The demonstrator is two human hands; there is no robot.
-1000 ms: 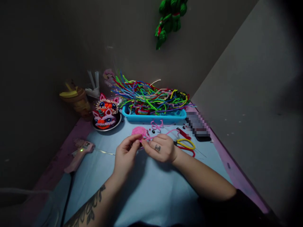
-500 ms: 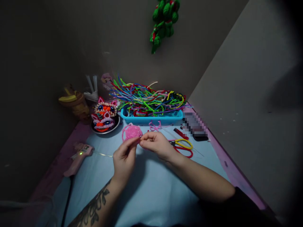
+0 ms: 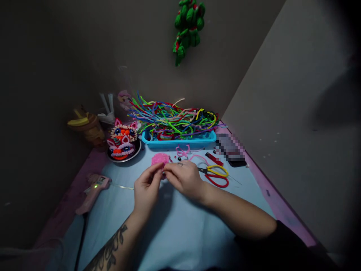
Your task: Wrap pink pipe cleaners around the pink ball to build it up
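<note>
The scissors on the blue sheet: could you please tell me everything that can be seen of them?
The scissors lie flat on the blue sheet, to the right of the right grip. The farther handle loop is yellow, the nearer one red; both look smooth, perhaps plastic-coated. The dark, metal-looking blades point left, with their tips out of sight behind the right grip. Nothing grasps the handles, and whether the hidden tips touch anything cannot be told.
</note>
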